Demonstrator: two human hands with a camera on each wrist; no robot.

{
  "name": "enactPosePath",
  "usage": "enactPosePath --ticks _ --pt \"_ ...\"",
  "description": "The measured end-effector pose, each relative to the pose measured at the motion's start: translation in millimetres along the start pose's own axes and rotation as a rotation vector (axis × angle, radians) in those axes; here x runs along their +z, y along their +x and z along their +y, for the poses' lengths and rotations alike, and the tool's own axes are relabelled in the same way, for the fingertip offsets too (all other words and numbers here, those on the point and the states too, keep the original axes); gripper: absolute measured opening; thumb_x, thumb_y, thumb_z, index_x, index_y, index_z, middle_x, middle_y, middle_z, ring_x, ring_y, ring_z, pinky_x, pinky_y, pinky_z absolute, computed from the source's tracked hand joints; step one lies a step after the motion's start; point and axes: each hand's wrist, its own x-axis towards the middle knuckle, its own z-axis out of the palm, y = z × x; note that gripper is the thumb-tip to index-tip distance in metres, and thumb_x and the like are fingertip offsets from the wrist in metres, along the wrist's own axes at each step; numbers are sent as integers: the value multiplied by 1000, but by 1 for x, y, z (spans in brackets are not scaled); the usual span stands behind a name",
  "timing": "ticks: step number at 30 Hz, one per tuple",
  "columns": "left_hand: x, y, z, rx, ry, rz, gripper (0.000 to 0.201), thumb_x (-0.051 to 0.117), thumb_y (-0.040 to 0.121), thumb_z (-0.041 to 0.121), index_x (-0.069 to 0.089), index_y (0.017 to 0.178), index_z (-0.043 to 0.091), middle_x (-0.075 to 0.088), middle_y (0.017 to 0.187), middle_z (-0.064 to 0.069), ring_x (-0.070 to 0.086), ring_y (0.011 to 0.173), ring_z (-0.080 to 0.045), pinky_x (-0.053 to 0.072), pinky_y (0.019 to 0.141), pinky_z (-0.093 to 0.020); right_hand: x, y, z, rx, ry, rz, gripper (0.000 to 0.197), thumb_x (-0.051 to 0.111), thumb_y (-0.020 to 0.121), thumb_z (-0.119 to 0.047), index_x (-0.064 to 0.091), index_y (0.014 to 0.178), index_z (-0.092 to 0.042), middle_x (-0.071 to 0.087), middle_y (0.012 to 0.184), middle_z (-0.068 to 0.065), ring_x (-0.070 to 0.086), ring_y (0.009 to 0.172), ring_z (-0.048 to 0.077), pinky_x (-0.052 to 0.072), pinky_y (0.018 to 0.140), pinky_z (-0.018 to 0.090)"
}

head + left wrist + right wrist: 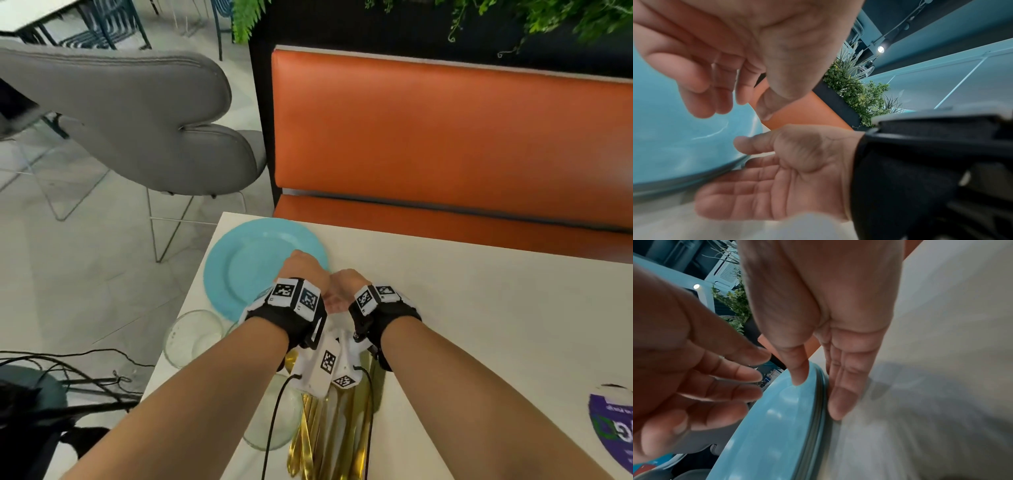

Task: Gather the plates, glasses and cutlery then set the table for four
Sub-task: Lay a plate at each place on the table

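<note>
Head view: both hands meet at the right edge of stacked blue plates [246, 267] on the white desk [479, 291], the left hand [303, 269] over the rim, the right hand [346, 284] just beside it. Clear glasses [191, 337] and gold cutlery [329, 431] lie nearer the person.

Left wrist view: the left hand [748, 53] hovers loosely curled, holding nothing.

Right wrist view: the right hand [830, 308] has its thumb on the top plate's rim, with straight fingers [840, 386] against the stack's edge.

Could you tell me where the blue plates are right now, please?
In the head view the blue plates lie stacked at the table's far left corner, beyond the glasses, with both hands at their right edge.
</note>
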Motion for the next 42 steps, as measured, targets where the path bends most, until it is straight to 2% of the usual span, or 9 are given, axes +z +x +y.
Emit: enactPosePath --ticks 5,7,10,15,25,31,33,39,42 --pt "-1 -1 -7 -18 -32 11 45 41 97 21 33 132 -6 46 135 -18 49 124 -30 42 96 -33 10 1 -4 16 2 24 17 52 92 -5 53 75 -3 57 72 11 56 62 19 53 89 37" --pt "0 -2 -9 -10 -42 21 46 43 98 21 32 133 -6 45 137 -18 48 125 -30 42 98 -34 11 4 -4 -3 14 34 12 57 89 -6 56 81 2 58 71 14 58 62 22 56 84 43" --pt "2 -2 -12 -28 -77 28 49 46 96 25 32 133 -3 46 137 -18 49 126 -31 42 98 -35 8 4 -6 -55 83 98 22 62 89 -17 53 79 1 59 71 17 60 61 30 57 73 46" --pt "6 -3 -13 -8 -93 36 46 46 96 25 32 134 1 48 135 -17 49 124 -32 42 97 -37 -5 -6 -7 -105 224 128 34 54 93 -29 57 111 -1 65 112 19 65 100 38 54 83 55" --pt "15 -19 -7 156 -174 67 45 48 96 26 39 131 1 47 136 -19 45 127 -34 38 101 -39 -44 -53 23 -221 402 244 37 42 100 -22 45 130 0 56 128 19 58 103 36 52 86 52" --pt "19 -58 12 264 -249 176 53 53 93 29 37 133 -2 45 135 -21 42 128 -36 35 104 -42 -98 -122 69 -311 527 434 40 42 100 -24 43 133 -3 55 130 19 56 102 31 53 66 36" --pt "23 -77 22 328 -255 184 55 53 93 31 36 134 -1 45 135 -21 42 127 -37 35 103 -43 -113 -151 93 -336 615 505 39 42 99 -24 44 133 -3 54 130 18 55 104 31 51 66 35" --pt "60 -129 54 348 -456 -120 61 41 98 40 33 136 -6 43 140 -25 45 127 -39 37 101 -41 -133 -228 177 -379 868 684 41 40 101 -29 46 134 -6 59 122 12 56 100 28 50 79 43" --pt "86 -153 70 381 -550 -291 67 30 97 51 41 134 -3 49 136 -25 50 123 -39 42 101 -38 -138 -256 217 -380 970 738 39 39 101 -29 48 133 -8 63 109 6 59 82 20 49 68 37"
